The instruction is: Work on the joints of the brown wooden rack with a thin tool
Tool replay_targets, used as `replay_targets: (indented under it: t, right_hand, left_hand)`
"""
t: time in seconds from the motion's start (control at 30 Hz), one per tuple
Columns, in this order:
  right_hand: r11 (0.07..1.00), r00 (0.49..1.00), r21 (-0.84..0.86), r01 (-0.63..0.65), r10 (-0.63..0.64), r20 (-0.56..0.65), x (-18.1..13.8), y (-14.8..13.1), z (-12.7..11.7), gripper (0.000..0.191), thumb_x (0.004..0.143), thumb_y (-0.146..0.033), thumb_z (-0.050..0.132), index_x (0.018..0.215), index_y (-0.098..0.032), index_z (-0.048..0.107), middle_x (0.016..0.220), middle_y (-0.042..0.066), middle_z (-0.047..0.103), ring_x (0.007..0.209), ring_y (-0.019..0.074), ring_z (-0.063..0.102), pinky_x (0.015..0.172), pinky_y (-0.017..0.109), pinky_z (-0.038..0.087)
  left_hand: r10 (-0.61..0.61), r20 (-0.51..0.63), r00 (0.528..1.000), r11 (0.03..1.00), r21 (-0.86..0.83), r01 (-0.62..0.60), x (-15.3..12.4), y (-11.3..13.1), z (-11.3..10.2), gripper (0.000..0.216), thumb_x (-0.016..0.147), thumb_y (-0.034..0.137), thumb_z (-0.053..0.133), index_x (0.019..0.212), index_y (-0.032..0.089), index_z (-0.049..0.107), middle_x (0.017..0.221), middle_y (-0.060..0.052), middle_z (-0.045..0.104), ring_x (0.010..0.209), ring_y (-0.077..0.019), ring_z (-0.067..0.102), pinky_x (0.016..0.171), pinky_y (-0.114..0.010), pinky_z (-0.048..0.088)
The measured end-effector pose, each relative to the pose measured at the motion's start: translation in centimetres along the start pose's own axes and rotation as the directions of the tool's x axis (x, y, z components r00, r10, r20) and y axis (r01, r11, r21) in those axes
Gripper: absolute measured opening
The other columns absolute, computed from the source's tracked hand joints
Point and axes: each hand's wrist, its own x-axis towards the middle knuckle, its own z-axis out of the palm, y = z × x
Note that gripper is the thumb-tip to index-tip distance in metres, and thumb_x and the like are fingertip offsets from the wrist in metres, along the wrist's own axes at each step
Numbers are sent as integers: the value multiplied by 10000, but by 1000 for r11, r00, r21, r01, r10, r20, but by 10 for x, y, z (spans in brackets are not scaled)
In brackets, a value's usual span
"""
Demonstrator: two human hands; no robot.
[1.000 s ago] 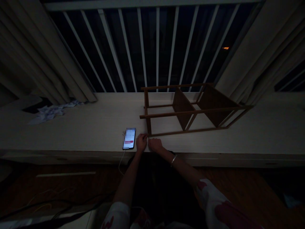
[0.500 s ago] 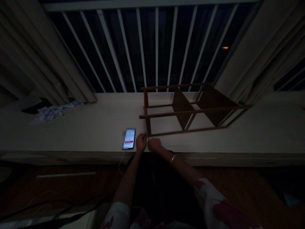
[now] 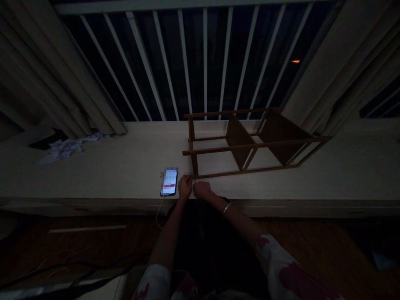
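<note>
A dark brown wooden rack (image 3: 215, 149) with two solid shelves lies on its side on the pale window ledge (image 3: 137, 150). At its near left corner, the fingers of my left hand (image 3: 185, 186) are pinched together, touching or almost touching the frame's end. My right hand (image 3: 202, 189) is curled into a fist just right of it, below the same corner. A thin, faint sliver shows between the two hands, too small and dark to name. What either hand holds is hidden.
A lit phone (image 3: 169, 182) with a white cable (image 3: 158, 212) lies just left of my left hand. Crumpled patterned cloth or paper (image 3: 64, 149) lies by the left curtain (image 3: 78, 83). White bars (image 3: 205, 62) stand behind the ledge. Cables cross the lower left.
Hardly anything differs. Both hands stay at the rack's corner, with at most a very slight shift of the right fist, and the rack lies as before.
</note>
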Motion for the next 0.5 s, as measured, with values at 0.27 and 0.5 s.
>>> replay_targets:
  t: [0.27, 0.5]
  right_hand:
    - [999, 999, 17, -31, 31, 4, -4, -2, -5, 326, 876, -224, 355, 998, -134, 644, 1005, 182, 655, 942, 252, 625, 783, 377, 464]
    - [998, 998, 40, -58, 59, -15, -7, -3, -10, 353, 891, -278, 348, 1011, -117, 638, 1026, 190, 644, 967, 264, 610, 804, 381, 453]
  left_hand:
    - [0, 13, 1000, 1000, -8, 0, 0, 0, -2, 305, 854, 322, 394, 1002, 198, 629, 964, -69, 600, 896, -176, 546, 827, -310, 426]
    - [-21, 2, 1000, 1000, -8, 21, 1, -3, 2, 309, 855, 338, 392, 981, 196, 636, 910, -69, 588, 862, -175, 546, 787, -305, 431]
